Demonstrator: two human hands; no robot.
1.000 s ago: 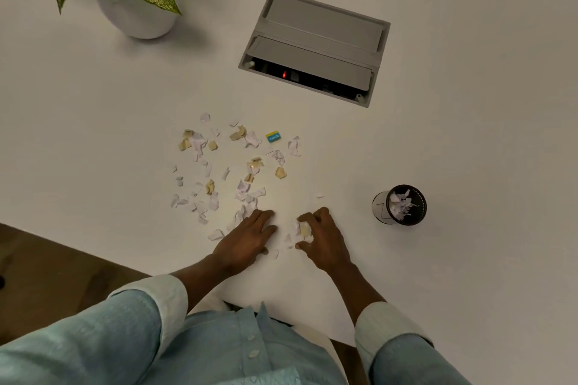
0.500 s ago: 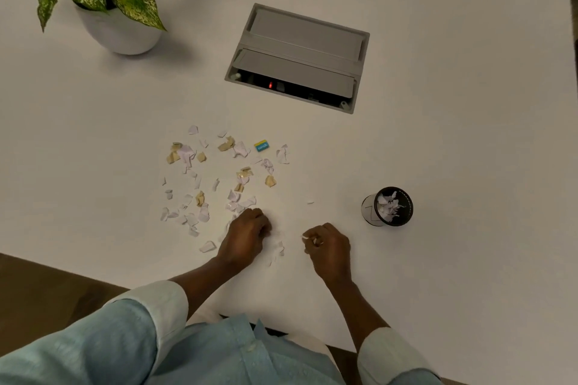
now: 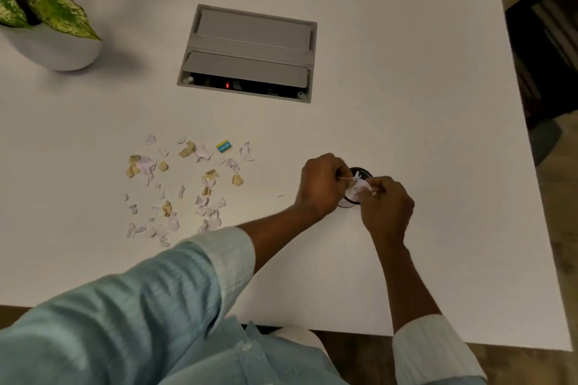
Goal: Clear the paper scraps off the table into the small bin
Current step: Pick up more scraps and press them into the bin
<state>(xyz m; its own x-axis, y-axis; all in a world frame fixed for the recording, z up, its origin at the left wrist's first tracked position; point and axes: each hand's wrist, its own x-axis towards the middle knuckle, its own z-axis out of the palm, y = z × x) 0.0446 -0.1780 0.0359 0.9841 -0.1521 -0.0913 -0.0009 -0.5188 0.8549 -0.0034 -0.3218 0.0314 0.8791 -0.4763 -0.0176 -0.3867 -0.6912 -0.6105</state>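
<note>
Several white and tan paper scraps (image 3: 184, 187) lie scattered on the white table (image 3: 406, 103), left of centre. A small black round bin (image 3: 362, 172) stands to their right, mostly hidden behind my hands. My left hand (image 3: 322, 184) and my right hand (image 3: 386, 205) are both over the bin's mouth, fingers pinched on white scraps (image 3: 358, 187) that hang between them. One tiny scrap (image 3: 280, 195) lies alone just left of my left hand.
A small blue and yellow piece (image 3: 224, 146) lies among the far scraps. A grey cable hatch (image 3: 250, 53) is sunk into the table behind. A potted plant (image 3: 47, 25) stands at the far left. The table's right edge (image 3: 519, 134) drops to dark floor.
Both hands closed on scraps near the front edge, then moved right to the bin and now hold the scraps over its mouth. The view has shifted right.
</note>
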